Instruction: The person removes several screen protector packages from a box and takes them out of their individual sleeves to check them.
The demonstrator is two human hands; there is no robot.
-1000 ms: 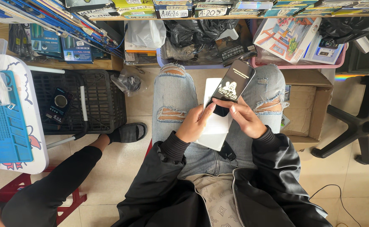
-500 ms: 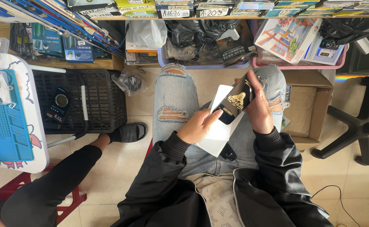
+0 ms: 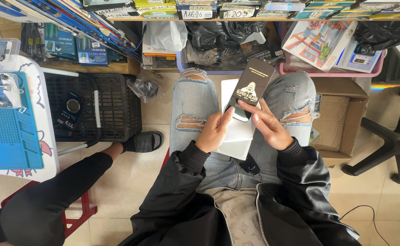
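**Seated person holds a flat black packet over a white box on their lap**

Seen from above, a person in ripped blue jeans and a black leather jacket sits with both hands raised over the thighs. The right hand (image 3: 269,128) is closed on the lower end of a flat black packet (image 3: 253,84) with gold printing, fingers spread along its face and edge. The packet is tilted, its upper end pointing away towards the shelf. The left hand (image 3: 214,132) is closed on the near end of a white box (image 3: 237,132) that rests on the lap between the knees, and its thumb reaches up to touch the lower corner of the packet. The packet lies over the far part of the box, touching or just above it; which, cannot be told.

The step in hand looks like getting the packet free of the box or opening it. The next move probably calls for a firm pinch on the packet's edge while the left hand steadies the box.

Around them: an open cardboard carton (image 3: 341,123) beside the right knee, a black plastic crate (image 3: 113,107) to the left, and a white surface (image 3: 40,136) with a blue mat (image 3: 6,136). Another person's dark-clad leg (image 3: 54,191) and sandalled foot cross the tiled floor.
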